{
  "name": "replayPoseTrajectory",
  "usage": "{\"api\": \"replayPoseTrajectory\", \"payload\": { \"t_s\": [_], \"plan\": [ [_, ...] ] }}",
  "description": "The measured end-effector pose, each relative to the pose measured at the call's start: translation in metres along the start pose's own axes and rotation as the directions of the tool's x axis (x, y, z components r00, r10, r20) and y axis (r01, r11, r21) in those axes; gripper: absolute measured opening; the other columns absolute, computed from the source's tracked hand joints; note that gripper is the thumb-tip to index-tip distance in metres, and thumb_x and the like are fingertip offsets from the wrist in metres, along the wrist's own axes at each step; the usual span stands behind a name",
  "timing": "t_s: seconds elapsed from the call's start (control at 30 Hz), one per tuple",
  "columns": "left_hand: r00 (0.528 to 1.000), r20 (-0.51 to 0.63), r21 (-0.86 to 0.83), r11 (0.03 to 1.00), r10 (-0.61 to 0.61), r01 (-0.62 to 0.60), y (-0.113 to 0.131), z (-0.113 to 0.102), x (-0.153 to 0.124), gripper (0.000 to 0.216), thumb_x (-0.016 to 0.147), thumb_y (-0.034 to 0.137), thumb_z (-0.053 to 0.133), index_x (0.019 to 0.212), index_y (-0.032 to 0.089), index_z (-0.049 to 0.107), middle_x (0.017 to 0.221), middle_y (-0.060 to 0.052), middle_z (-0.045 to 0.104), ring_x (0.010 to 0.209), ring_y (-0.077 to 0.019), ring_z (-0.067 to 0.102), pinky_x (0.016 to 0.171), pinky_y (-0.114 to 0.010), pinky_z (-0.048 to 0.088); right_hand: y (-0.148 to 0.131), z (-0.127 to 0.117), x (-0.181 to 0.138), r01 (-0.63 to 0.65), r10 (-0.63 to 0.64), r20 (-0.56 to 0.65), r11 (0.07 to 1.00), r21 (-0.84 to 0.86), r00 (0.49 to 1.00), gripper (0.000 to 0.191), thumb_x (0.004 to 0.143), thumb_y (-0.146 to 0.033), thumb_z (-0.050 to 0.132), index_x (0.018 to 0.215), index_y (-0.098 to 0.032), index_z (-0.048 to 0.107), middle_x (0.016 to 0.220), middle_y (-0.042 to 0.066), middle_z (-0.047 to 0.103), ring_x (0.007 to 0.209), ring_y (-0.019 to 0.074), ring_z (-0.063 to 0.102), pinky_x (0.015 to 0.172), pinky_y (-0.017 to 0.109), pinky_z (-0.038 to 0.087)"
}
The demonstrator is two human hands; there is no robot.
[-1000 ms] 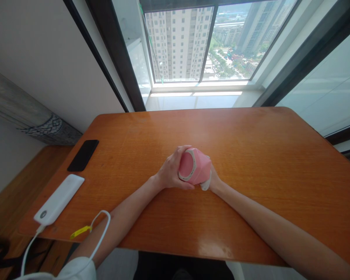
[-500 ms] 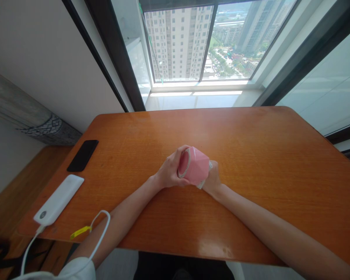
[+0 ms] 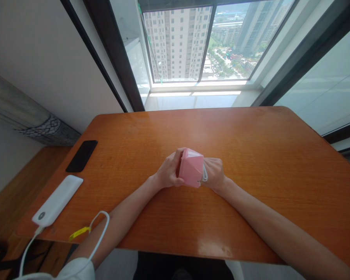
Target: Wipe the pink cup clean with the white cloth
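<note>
Above the middle of the table, my left hand (image 3: 169,171) grips a pink faceted object (image 3: 191,168) from its left side, thumb below and fingers over the top. Flat angled faces cover it, and its end toward my left palm is hidden. At its right side a bent loop of white cord (image 3: 204,173) shows between it and my right hand (image 3: 215,171). That hand is closed, knuckles up, against the cord and the object's right end. Its fingertips are mostly hidden.
On the table (image 3: 251,155), a black phone (image 3: 82,156) and a white power bank (image 3: 57,200) lie at the left. A white cable (image 3: 103,229) with a yellow tag (image 3: 79,233) runs from the power bank across my left forearm. A window (image 3: 192,46) stands beyond the table.
The pink object has turned, so its round, pale-rimmed opening on the left no longer shows. My right hand has shifted slightly right and rotated, exposing its knuckles and the white loop.
</note>
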State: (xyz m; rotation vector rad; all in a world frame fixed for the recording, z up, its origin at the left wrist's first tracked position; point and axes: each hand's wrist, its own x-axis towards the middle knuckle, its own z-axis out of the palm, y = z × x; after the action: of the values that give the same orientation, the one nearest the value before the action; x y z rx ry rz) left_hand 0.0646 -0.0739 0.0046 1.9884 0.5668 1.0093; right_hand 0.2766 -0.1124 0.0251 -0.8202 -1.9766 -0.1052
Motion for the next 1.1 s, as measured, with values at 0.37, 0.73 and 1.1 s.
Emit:
{"api": "replayPoseTrajectory", "payload": {
  "t_s": [0.37,0.73,1.1],
  "plan": [
    [1.000,0.000,-0.033,0.999,0.022,-0.022,0.003,-0.002,0.002,0.114,0.070,0.111,0.041,0.135,0.020,0.061,0.118,-0.014,0.074,0.100,-0.0342,0.070,0.096,-0.051,0.057,-0.007,-0.003,0.005,0.249,-0.259,-0.062,0.959,-0.138,0.964,0.054,0.118,-0.025,0.036,0.064,-0.024,0.046,0.058,-0.001,0.045,0.054,0.0158,0.031,0.054,0.034,0.024],
    [1.000,0.024,-0.090,0.996,-0.005,0.008,0.014,-0.004,0.006,0.111,0.074,0.109,0.040,0.130,0.015,0.062,0.106,-0.012,0.074,0.090,-0.0291,0.068,0.086,-0.044,0.057,-0.007,-0.009,0.005,0.317,-0.332,-0.046,0.928,-0.194,0.942,0.057,0.118,-0.026,0.036,0.062,-0.023,0.046,0.061,0.001,0.047,0.059,0.0163,0.038,0.058,0.032,0.032],
    [0.998,0.011,-0.130,0.989,-0.064,0.065,0.014,-0.005,0.007,0.115,0.081,0.106,0.038,0.148,0.015,0.055,0.126,-0.016,0.072,0.106,-0.0331,0.070,0.094,-0.044,0.056,-0.009,0.009,0.001,-0.083,0.027,-0.346,0.985,-0.149,0.938,0.024,0.101,-0.014,0.067,0.080,-0.025,0.060,0.089,0.004,0.061,0.082,0.0207,0.056,0.071,0.035,0.049]
  ]
}}
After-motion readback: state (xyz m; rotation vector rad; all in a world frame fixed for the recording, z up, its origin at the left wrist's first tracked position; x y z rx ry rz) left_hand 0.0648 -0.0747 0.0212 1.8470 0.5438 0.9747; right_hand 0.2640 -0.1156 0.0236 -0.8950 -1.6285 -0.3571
